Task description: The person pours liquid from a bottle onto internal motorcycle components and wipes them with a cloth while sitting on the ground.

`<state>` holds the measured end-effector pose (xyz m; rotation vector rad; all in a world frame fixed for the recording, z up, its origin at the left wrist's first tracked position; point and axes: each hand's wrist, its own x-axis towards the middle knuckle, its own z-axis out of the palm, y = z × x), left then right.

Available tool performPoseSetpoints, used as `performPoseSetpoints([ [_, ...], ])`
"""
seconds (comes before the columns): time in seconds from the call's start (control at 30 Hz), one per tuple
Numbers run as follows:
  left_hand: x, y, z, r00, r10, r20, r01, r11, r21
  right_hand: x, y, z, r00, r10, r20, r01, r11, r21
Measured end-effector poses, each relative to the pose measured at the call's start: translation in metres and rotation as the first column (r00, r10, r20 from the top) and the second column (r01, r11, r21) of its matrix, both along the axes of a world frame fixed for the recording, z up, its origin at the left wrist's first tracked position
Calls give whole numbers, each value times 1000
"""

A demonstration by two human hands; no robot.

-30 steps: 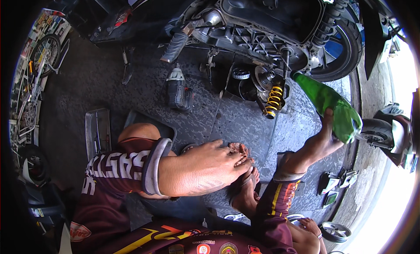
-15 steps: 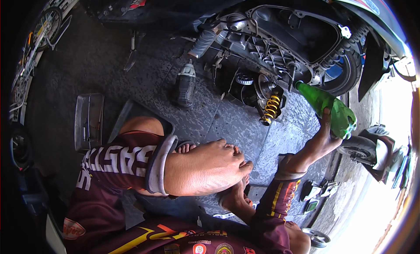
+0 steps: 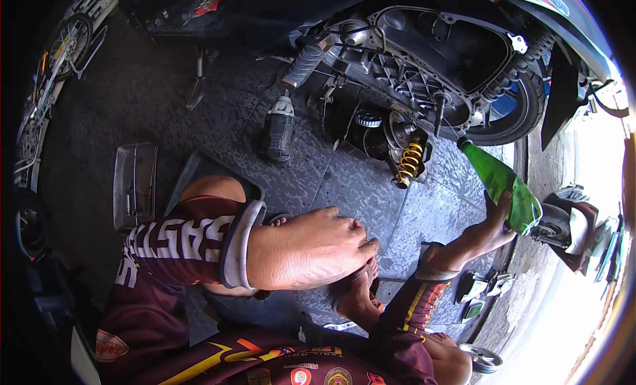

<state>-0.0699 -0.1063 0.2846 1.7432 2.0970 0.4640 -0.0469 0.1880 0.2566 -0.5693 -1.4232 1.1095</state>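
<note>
Bottle is on the right, just near of the gearcase at the scooter's rear wheel. Right hand has it by the base end: thumb clamped on the near-left side, other fingers mostly hidden behind. Left hand is left of it and well apart, back up, fingers curled and bunched; can't tell if they hold anything.

To do this well, I'd:
- Aim with the wrist, forearm quiet. Grip is far back, so a small twist should swing the neck a lot.
- Squeeze lightly and evenly; thin wall will probably buckle under a hard thumb.
- Hold the neck just off the metal, clear of the shaft, to avoid knocks.
- Mind the yellow spring and loose parts left of the neck; drips could land there.
- Bring the left hand up to steady the neck if aim wanders.

Bottle looks: green, see-through plastic, tilted, dark neck end pointing far-left at the gearcase. Body tapers to the neck; base end creased and glossy, looks dented. Fill level: can't tell. Anything leaving the mouth: too small to call.
</note>
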Motion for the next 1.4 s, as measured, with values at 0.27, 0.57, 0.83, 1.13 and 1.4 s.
performPoseSetpoints([
  [0.27,-19,33,4,966,168,196,-171,985,-1,15,-7,-69,967,76,-244,-115,982,-148],
  [0.57,-59,96,-21,189,461,867,-410,840,-356,-4,-95,-118,923,307,-233,-266,944,194],
  [0.83,-73,91,-60,84,559,825,-573,704,-419,7,-91,-153,855,517,40,-518,855,16],
  [1.13,-103,69,-64,183,724,665,-510,648,-565,-35,-52,-241,892,246,378,-44,882,-470],
  [1.4,-98,77,-49,187,578,795,-587,714,-381,-72,-30,-267,875,376,306,-190,847,-497],
])
